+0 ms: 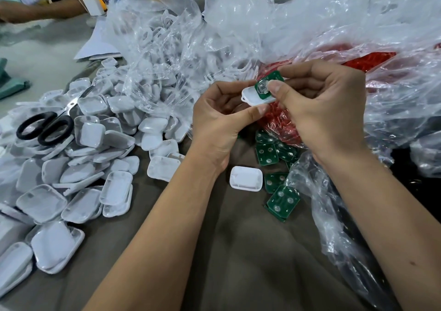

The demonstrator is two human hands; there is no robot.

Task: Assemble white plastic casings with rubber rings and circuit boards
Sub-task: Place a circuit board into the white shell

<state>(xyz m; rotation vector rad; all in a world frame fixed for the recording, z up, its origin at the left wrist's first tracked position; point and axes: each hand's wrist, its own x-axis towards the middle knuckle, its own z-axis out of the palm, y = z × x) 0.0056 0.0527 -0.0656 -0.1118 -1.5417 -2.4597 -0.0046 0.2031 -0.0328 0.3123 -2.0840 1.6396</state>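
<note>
Fingers of the left hand (219, 119) curl around a white casing (253, 97), thumb pressed along its lower edge. The right hand (319, 110) pinches a green circuit board (263, 87) with thumb and forefinger, laying it tilted on the casing's open face. Both are held above the surface (238, 251). Below them lie one loose casing (246, 179) and scattered spare boards (282, 199). A heap of casings (78, 167) spreads to the left with black-handled scissors (45, 127) on top. Red rubber rings (281, 124) show through a clear plastic bag (334, 36).
</note>
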